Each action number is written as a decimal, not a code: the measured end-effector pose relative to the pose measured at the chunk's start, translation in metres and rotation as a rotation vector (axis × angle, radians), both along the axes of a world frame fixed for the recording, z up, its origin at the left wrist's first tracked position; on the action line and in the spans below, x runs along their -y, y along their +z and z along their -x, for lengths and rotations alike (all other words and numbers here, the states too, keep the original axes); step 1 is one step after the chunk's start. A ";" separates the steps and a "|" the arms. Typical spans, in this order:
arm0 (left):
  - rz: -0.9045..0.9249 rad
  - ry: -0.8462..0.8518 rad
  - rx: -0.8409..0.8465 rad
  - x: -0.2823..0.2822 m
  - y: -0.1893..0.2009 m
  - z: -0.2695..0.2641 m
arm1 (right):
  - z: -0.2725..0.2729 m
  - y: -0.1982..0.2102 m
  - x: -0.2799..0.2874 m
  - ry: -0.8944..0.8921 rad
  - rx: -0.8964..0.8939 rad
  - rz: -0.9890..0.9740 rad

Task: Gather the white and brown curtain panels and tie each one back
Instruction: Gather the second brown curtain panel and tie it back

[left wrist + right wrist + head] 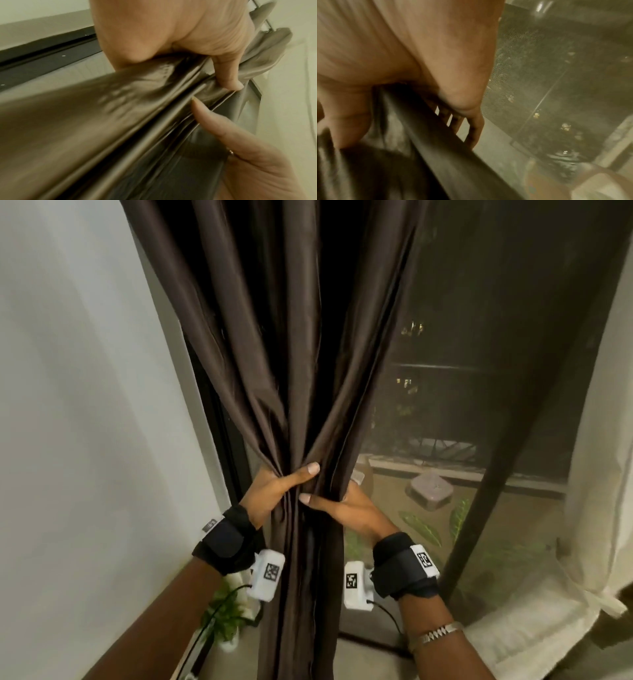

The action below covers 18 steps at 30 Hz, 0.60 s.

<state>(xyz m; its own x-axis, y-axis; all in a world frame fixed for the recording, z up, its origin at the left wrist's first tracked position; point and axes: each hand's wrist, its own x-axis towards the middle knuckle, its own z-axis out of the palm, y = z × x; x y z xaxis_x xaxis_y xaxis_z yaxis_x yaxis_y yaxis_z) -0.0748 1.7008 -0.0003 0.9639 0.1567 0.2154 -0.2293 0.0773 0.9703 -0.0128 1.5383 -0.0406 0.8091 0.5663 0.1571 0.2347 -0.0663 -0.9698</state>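
Left hand (274, 494): clenched round the brown curtain panel (291, 354) from its wall side, thumb across the front of the folds.
Brown curtain panel: bunched into one narrow waist between both hands, hanging free below them.
Right hand (346, 508): grasping the same waist from the window side, just below the left thumb.
Doing it well: I'd squeeze the pleats evenly, tuck stray edges in, then wrap a tie here.
White curtain panel (603, 440): hangs well right of the brown one, by the look of it already gathered.

White wall (85, 405) left; potted plant (224, 616) below; dark window (479, 354) right.
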 end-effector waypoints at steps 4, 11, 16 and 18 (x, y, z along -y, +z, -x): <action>0.029 0.067 0.282 0.009 0.076 -0.011 | -0.007 0.076 -0.002 -0.001 0.122 -0.201; -0.514 0.283 0.459 0.010 0.132 -0.032 | -0.016 0.134 -0.018 -0.021 0.354 -0.260; -1.147 0.413 0.392 0.025 0.142 -0.033 | -0.011 0.142 -0.030 -0.037 0.328 -0.197; -1.298 0.459 0.404 0.032 0.144 -0.025 | -0.007 0.138 -0.030 -0.061 0.163 -0.266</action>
<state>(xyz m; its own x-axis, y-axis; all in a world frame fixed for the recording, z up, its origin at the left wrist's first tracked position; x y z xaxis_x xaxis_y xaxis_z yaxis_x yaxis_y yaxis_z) -0.0501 1.6684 0.1436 0.7221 -0.0845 0.6866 -0.2627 -0.9517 0.1592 -0.0058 1.5681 0.0976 0.7926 0.4391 0.4231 0.3915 0.1654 -0.9052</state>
